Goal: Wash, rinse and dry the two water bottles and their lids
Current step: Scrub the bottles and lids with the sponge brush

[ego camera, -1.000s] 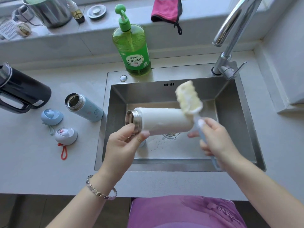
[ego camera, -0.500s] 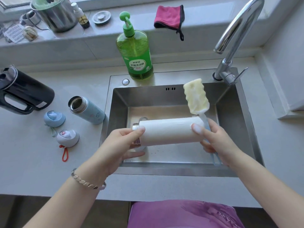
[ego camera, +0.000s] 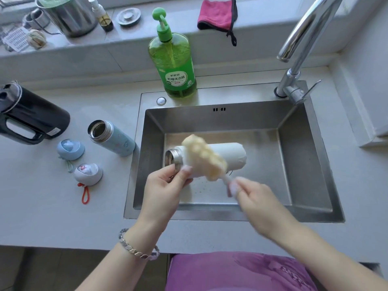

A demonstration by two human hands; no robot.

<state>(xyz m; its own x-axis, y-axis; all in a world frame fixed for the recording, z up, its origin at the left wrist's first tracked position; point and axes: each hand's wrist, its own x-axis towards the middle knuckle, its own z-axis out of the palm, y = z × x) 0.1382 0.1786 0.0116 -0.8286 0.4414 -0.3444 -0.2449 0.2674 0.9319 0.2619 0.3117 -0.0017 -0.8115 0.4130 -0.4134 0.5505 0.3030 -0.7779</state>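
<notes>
Washing seems barely begun: at centre frame over the sink [ego camera: 298,127], left hand [ego camera: 165,190] grips the white bottle [ego camera: 228,155] by its neck, blurred right hand [ego camera: 255,199] holds a sponge brush [ego camera: 204,159] against it; blue bottle [ego camera: 114,139], blue lid [ego camera: 70,149] and white lid [ego camera: 89,174] wait at left.

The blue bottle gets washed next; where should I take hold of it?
Grip the blue bottle round its mid-body, below the steel neck, coming from the sink side: it seems to stand upright, mouth open, and that side is bare. The left hand holds the white bottle, the right hand the sponge brush.
</notes>
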